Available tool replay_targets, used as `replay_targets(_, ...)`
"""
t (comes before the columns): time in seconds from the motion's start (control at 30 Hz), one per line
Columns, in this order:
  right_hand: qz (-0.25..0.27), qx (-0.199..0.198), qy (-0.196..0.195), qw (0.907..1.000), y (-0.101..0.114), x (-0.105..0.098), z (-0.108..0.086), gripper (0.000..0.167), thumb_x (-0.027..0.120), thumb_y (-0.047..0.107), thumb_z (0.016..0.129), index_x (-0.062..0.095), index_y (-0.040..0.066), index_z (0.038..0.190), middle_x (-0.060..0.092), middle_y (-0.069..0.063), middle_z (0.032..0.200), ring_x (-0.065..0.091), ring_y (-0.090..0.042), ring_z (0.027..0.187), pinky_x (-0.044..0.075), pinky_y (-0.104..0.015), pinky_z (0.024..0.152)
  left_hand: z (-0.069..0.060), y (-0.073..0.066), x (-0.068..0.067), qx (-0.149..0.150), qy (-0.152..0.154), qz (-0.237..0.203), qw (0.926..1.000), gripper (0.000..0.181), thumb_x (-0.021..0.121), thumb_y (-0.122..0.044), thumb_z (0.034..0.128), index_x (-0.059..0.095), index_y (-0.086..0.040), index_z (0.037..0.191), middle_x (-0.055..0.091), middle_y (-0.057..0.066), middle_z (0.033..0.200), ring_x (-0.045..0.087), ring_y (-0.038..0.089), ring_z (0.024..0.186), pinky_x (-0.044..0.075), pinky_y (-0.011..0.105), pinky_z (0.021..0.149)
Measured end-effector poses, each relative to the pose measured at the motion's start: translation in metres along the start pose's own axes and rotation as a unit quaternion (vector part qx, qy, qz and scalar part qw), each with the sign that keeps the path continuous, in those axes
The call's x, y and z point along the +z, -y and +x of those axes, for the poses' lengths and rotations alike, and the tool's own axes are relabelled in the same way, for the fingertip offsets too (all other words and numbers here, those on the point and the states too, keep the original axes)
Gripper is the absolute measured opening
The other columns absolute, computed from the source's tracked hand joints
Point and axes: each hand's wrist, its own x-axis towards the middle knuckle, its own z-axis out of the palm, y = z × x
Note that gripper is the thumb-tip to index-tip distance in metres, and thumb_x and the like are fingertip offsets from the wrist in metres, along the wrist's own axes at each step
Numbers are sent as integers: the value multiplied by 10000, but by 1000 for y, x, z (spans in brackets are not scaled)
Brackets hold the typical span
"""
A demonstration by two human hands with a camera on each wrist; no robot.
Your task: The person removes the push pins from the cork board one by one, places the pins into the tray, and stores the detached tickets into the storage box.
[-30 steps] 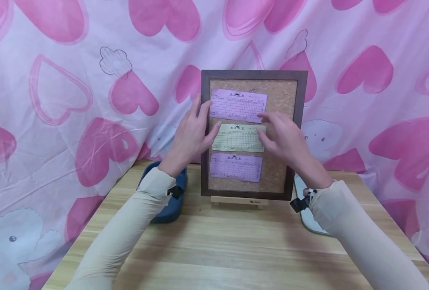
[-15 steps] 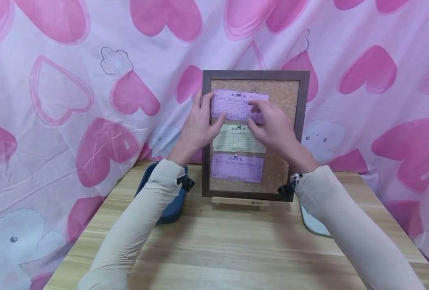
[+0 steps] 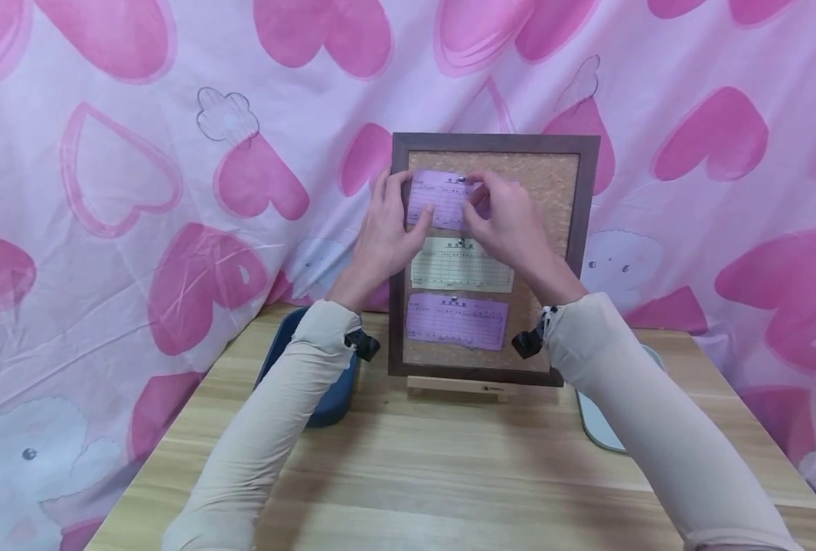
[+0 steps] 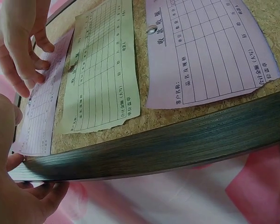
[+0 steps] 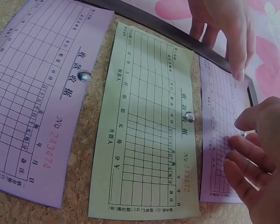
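Observation:
In the head view, a dark-framed cork board (image 3: 491, 360) carries a purple receipt (image 3: 438, 200) at its top, a green receipt (image 3: 442, 268) in the middle and another purple receipt (image 3: 458, 321) below. Each is fixed by a small clear pushpin. My left hand (image 3: 389, 229) grips the board's left edge, its thumb in front; the left wrist view shows fingers (image 4: 51, 196) behind the frame. Over the top receipt, my right hand (image 3: 507, 222) has its index fingertip close beside the pushpin (image 3: 461, 180). Its thumb stays apart lower down, and whether the fingertip touches the pin is unclear.
A wooden easel (image 3: 449, 385) supports the board on the wood-grain table (image 3: 415, 474). A dark blue tray (image 3: 332, 402) stands to the left, partly behind my left arm. Toward the right lies a pale, rounded-corner tray or board (image 3: 597, 421). A heart-patterned curtain (image 3: 243, 46) hangs behind.
My right hand has moved up and left from the green receipt's right edge to the top receipt's pushpin. My left hand has risen slightly along the frame's left edge.

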Motion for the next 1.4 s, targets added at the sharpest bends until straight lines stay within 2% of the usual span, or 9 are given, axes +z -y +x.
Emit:
replay_targets(0.17, 30, 176, -55, 9998, 0, 0, 4, 415, 635, 157, 1053, 608, 47, 1453, 731, -137, 1131, 693, -255, 970, 601, -392, 865, -1, 1, 3, 80, -32, -185, 9998, 567, 621, -454, 1062, 462, -124, 1494, 230, 82, 1785, 531, 290, 1457, 491, 427, 1189)
replay_targets(0.3, 121, 271, 11, 9996, 3, 0, 7, 406, 625, 151, 1055, 612, 67, 1452, 723, -122, 1141, 679, -230, 969, 603, -371, 859, -3, 4, 5, 105, -100, -255, 9996, 478, 616, -424, 1069, 497, -91, 1391, 325, 115, 1717, 589, 292, 1326, 527, 426, 1110)
replay_targets(0.4, 160, 311, 30, 9994, 6, 1, 10, 389, 620, 153, 1056, 623, 73, 1437, 725, -120, 1152, 676, -225, 976, 599, -365, 862, -4, 7, 7, 176, -199, -253, 9993, 405, 596, -370, 1084, 527, -44, 1315, 349, 174, 1697, 592, 341, 1358, 514, 449, 1143)
replay_targets(0.53, 155, 413, 6, 9990, 8, 0, 13, 341, 595, 167, 1070, 638, 83, 1398, 716, -106, 1156, 667, -216, 985, 589, -360, 860, -5, 9, 9, 246, -306, -211, 9990, 329, 553, -301, 1110, 573, -3, 1247, 320, 239, 1722, 510, 399, 1505, 437, 456, 1255)
replay_targets(0.67, 178, 437, -6, 9989, 9, 0, 16, 300, 583, 159, 1077, 640, 85, 1362, 705, -90, 1133, 666, -210, 973, 588, -350, 848, -4, 9, 9, 224, -323, -247, 9989, 300, 523, -281, 1125, 585, -4, 1223, 327, 227, 1719, 491, 381, 1525, 438, 442, 1255)
replay_targets(0.9, 63, 529, -36, 9986, 8, 0, 23, 244, 617, 206, 1082, 644, 93, 1296, 709, -83, 1115, 661, -212, 960, 562, -349, 842, -5, 10, 11, 266, -386, -216, 9987, 274, 521, -253, 1126, 600, -3, 1204, 364, 219, 1693, 569, 369, 1430, 485, 447, 1198)
replay_targets(1.17, -25, 453, -210, 9988, 9, 1, 26, 231, 651, 204, 1076, 656, 64, 1260, 727, -111, 1104, 666, -251, 942, 536, -358, 831, -6, 11, 12, 324, -390, -171, 9986, 273, 612, -269, 1082, 626, -6, 1157, 374, 235, 1682, 613, 412, 1373, 492, 456, 1195)
replay_targets(1.4, -173, 474, -77, 9987, 11, 2, 26, 193, 639, 206, 1086, 657, 67, 1217, 707, -103, 1065, 654, -250, 910, 538, -358, 791, -7, 11, 12, 391, -422, -163, 9982, 284, 630, -270, 1076, 632, 6, 1144, 376, 239, 1680, 583, 404, 1418, 477, 450, 1208)
